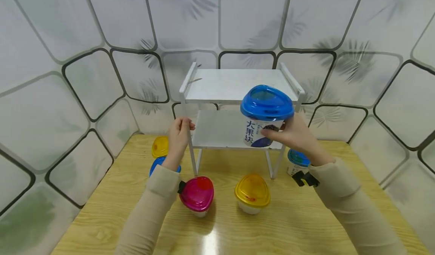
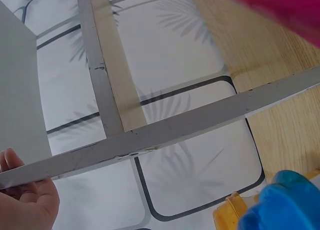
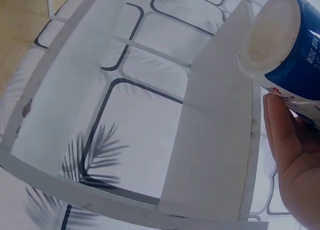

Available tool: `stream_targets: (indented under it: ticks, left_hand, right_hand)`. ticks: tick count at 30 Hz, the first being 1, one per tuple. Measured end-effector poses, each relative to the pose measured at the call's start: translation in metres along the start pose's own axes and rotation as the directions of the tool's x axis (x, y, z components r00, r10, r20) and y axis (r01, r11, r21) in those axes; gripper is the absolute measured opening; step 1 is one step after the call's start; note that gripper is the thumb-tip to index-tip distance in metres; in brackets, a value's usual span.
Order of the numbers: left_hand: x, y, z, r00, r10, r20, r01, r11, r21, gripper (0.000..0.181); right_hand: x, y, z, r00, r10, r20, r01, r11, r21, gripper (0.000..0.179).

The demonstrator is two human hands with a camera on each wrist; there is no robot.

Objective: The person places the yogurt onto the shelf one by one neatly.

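1. Nearest, on the wooden table (image 1: 221, 232), a magenta-lidded cup (image 1: 197, 195) and a yellow-lidded cup (image 1: 252, 192) are set side by side, well apart from both hands.
2. The held blue-lidded cup (image 1: 266, 109) is grasped by the right hand (image 1: 299, 136), thumb across its printed front; it is carried upright, its long axis near vertical, lid uppermost.
3. The cup lies forward and to the left of the right wrist, before the right half of the shelf (image 1: 234, 81), its lid overlapping the upper board's front edge in the head view. The right hand is much the nearer; whether the shelf is touched by the cup cannot be told.
4. The shelf's left front upright (image 1: 192, 157) is gripped by the left hand (image 1: 178, 138). The fingers wrapped behind it are seen clearly only from the left wrist.
5. From the right wrist, the cup's pale underside (image 3: 270, 34) is shown, hidden from the head camera.
6. Farthest, a leaf-patterned backdrop (image 1: 251, 25) is seen behind the shelf.
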State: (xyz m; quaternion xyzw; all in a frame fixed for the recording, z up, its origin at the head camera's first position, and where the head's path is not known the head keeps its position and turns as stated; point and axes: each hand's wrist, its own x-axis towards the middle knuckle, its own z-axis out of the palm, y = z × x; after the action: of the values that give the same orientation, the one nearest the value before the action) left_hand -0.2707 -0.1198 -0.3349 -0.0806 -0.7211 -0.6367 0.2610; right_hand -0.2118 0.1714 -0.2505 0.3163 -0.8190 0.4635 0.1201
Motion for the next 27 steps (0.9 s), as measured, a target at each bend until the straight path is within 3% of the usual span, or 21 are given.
stream_targets:
  ticks: [4,15,27]
  left_hand:
    - [-0.001,0.000,0.001,1.000,0.000,0.007,0.000,1.000,-0.023,0.028]
    - [0.000,0.000,-0.001,1.000,-0.011,0.000,0.011,0.999,-0.044,0.027]
    - [-0.001,0.000,-0.001,1.000,-0.028,-0.013,0.028,1.000,-0.011,0.026]
  right_hand:
    - [0.009,-0.006,-0.006,1.000,0.002,-0.006,-0.002,1.000,-0.027,0.057]
    - [0.039,-0.024,-0.012,0.999,-0.025,-0.024,0.027,0.992,0.122,0.061]
    - [0.073,-0.029,-0.005,0.997,0.021,-0.081,-0.018,0.999,0.041,0.061]
